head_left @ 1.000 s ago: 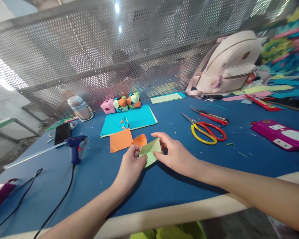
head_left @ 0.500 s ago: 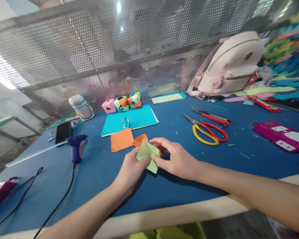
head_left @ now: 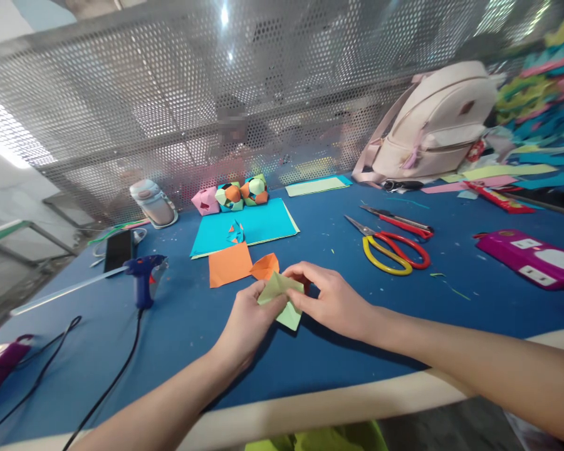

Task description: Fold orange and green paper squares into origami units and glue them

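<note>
The creased light green paper [head_left: 290,315] is above the worktop [head_left: 352,357], the left hand [head_left: 254,316] and right hand [head_left: 331,300] each closed on it in a thumb-and-finger grip, with folded orange paper [head_left: 266,266] just beyond and scissors [head_left: 389,252] off to the right.

Cannot see every finger of the left hand [head_left: 252,314] behind the pale green paper [head_left: 290,315]. Cannot make out the colourful pile [head_left: 540,94], blurred and cut by the right edge.
</note>
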`<state>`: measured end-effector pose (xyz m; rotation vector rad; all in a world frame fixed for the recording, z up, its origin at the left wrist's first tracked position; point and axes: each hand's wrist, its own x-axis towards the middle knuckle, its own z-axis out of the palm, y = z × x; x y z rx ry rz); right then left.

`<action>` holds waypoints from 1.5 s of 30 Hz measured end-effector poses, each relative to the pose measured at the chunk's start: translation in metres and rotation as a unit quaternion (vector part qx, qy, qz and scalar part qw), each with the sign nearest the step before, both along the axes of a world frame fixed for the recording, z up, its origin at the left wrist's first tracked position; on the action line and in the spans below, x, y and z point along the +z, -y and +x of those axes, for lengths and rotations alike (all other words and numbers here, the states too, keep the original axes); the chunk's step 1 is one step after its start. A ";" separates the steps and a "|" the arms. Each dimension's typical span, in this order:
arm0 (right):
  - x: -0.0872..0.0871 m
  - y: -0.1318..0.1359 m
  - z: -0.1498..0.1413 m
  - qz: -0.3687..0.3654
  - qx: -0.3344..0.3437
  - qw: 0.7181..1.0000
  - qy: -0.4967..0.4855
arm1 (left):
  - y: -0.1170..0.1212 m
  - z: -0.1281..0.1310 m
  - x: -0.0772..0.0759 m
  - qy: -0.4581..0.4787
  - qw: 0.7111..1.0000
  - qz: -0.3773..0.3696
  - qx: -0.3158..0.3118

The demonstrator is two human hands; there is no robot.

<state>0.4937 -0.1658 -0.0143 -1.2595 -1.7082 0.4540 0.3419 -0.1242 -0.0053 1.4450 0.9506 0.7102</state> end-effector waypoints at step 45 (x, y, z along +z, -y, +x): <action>0.000 0.004 0.004 0.173 0.102 0.978 0.051 | 0.002 -0.009 0.004 0.046 0.996 -0.008 -0.077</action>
